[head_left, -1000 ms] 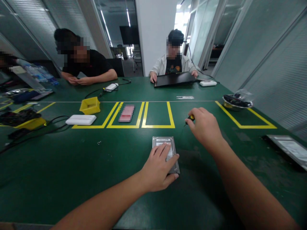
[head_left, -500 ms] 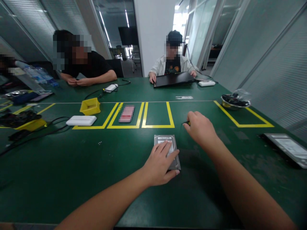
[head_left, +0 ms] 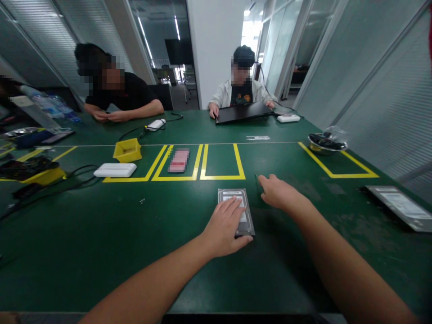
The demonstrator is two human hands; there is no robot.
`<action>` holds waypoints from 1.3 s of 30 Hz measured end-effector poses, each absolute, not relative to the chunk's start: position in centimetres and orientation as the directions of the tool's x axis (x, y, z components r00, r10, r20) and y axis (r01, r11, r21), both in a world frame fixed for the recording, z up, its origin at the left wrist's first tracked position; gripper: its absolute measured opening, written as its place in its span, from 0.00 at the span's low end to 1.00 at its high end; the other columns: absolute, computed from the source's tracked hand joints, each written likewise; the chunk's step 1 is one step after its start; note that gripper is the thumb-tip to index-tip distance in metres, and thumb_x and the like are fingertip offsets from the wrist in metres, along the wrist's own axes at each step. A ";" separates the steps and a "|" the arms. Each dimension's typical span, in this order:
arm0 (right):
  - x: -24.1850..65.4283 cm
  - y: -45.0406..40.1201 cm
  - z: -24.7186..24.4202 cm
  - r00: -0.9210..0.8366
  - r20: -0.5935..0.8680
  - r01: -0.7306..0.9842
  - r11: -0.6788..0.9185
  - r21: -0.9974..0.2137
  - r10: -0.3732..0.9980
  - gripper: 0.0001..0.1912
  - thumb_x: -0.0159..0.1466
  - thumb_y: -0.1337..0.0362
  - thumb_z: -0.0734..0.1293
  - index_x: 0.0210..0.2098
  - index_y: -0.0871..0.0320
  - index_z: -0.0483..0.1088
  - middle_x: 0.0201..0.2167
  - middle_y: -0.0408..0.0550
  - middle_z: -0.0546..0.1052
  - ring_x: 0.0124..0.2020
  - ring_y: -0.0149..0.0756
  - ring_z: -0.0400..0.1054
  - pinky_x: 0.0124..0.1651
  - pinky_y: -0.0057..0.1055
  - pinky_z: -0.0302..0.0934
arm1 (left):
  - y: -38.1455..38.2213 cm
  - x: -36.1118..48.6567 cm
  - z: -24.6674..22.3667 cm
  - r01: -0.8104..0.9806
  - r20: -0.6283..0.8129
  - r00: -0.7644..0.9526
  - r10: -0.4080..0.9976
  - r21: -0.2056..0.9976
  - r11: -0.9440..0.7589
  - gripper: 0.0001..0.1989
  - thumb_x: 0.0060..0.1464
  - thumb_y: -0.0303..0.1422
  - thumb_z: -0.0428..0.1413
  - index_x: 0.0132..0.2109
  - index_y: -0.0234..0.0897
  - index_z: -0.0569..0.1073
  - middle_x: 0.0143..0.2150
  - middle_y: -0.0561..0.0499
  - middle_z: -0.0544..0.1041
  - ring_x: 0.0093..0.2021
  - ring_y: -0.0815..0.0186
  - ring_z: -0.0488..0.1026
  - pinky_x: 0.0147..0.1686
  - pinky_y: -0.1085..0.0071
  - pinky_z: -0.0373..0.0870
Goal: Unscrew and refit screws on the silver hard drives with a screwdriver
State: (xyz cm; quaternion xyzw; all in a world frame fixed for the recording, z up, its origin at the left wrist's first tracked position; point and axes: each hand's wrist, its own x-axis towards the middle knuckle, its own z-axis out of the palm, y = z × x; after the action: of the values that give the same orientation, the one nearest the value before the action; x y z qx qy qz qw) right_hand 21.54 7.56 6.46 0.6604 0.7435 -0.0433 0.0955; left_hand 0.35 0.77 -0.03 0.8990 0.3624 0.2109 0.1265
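The hard drive [head_left: 236, 210] lies flat on the green bench [head_left: 101, 234], just in front of the yellow tape boxes [head_left: 221, 162]. The left hand [head_left: 224, 229] rests flat on it, fingers spread. The right hand [head_left: 278, 193] sits just beside it, its grip pinching a thin dark tool [head_left: 257, 181]. A white box [head_left: 115, 169] lies far off to the left.

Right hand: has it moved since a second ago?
Yes. The right hand has drawn back from the yellow box outline toward the person, and now sits beside the hard drive under the left hand.
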 end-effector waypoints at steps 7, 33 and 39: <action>21.5 6.3 4.6 -0.106 -0.197 0.990 0.121 0.066 0.975 0.13 0.65 0.68 0.57 0.48 0.59 0.66 0.43 0.58 0.69 0.40 0.47 0.74 0.37 0.34 0.61 | 0.4 -0.3 0.7 0.607 0.225 0.695 0.683 0.324 -0.725 0.39 0.54 0.45 0.58 0.67 0.32 0.58 0.70 0.37 0.57 0.71 0.47 0.48 0.68 0.49 0.47; 22.8 5.3 2.8 -0.026 -0.009 0.987 0.027 0.156 1.000 0.14 0.67 0.63 0.57 0.50 0.60 0.65 0.45 0.58 0.67 0.43 0.48 0.69 0.35 0.35 0.62 | 1.4 -0.7 0.5 0.580 0.197 0.736 0.648 0.309 -0.754 0.40 0.55 0.47 0.57 0.68 0.33 0.56 0.71 0.37 0.54 0.71 0.48 0.48 0.68 0.48 0.48; 23.1 5.4 2.6 -0.039 -0.012 0.991 0.041 0.130 0.999 0.14 0.66 0.65 0.58 0.51 0.60 0.64 0.45 0.58 0.67 0.43 0.46 0.69 0.36 0.34 0.62 | 1.4 -0.5 0.5 0.576 0.205 0.734 0.647 0.316 -0.754 0.39 0.55 0.46 0.58 0.68 0.34 0.57 0.71 0.38 0.55 0.71 0.48 0.48 0.68 0.48 0.48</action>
State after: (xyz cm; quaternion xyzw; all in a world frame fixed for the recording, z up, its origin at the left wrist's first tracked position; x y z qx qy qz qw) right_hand 23.12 5.42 2.57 0.6913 0.7196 0.0429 0.0492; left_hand -0.49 1.44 0.50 0.9239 0.3308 0.1528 0.1165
